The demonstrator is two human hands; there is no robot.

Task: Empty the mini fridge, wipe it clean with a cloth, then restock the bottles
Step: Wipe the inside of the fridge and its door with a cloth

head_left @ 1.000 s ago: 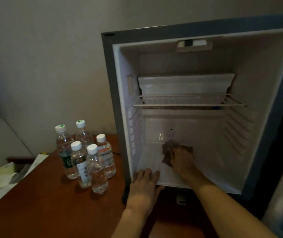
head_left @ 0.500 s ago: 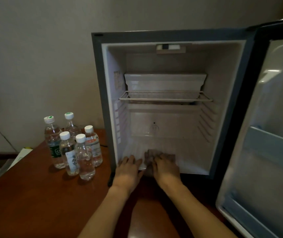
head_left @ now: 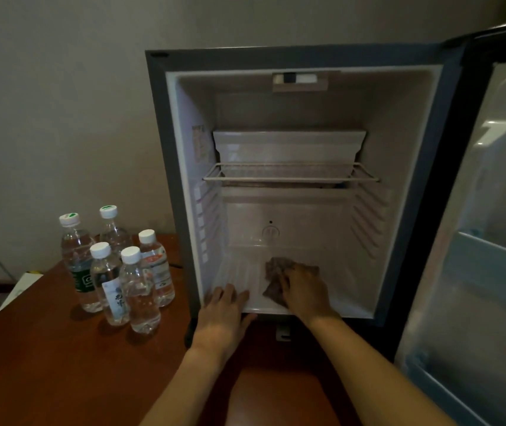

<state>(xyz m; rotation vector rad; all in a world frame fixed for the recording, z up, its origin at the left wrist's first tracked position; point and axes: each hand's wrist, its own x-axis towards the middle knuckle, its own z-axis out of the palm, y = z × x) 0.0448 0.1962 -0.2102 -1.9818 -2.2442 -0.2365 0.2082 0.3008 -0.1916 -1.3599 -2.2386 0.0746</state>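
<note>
The mini fridge (head_left: 169, 167) stands open on a brown table, with no bottles inside. My right hand (head_left: 305, 290) presses a brown cloth (head_left: 276, 272) flat on the fridge floor, right of centre. My left hand (head_left: 224, 312) rests palm down on the front lip of the fridge floor, fingers spread, holding nothing. Several clear water bottles (head_left: 135, 287) with white caps stand grouped on the table just left of the fridge.
The fridge door (head_left: 491, 241) hangs open at the right, its shelves bare. A wire shelf (head_left: 288, 178) crosses the fridge at mid height under a white freezer tray. The brown table (head_left: 46, 364) reaches left to papers at its edge. A grey wall is behind.
My right hand and the cloth slid from the front edge deeper and rightward over the fridge floor. My left hand stayed on the front lip. The view shifted slightly.
</note>
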